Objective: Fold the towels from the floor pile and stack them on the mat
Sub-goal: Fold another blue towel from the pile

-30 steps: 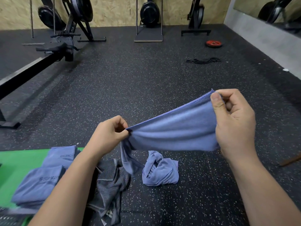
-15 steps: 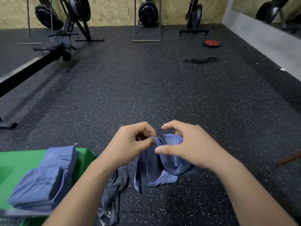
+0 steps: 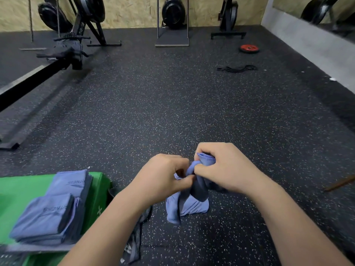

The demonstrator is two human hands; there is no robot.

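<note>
Two sets of fingers (image 3: 180,184) pinch the towel (image 3: 192,208) top.

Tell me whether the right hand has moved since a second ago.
Yes. The right hand moved left, toward the green mat, meeting the left hand on the towel.

Gym floor (image 3: 172,112) is that black rubber stuff with white speckles. Back wall (image 3: 130,10) looks like bare chipboard. There's a rowing machine (image 3: 63,54) on the left and two more fan machines (image 3: 173,14) parked upright against the wall. A red weight plate (image 3: 249,48) and some black bands (image 3: 237,68) lie near the grey ledge (image 3: 311,47) on the right, with a mirror (image 3: 317,12) above it.
</note>
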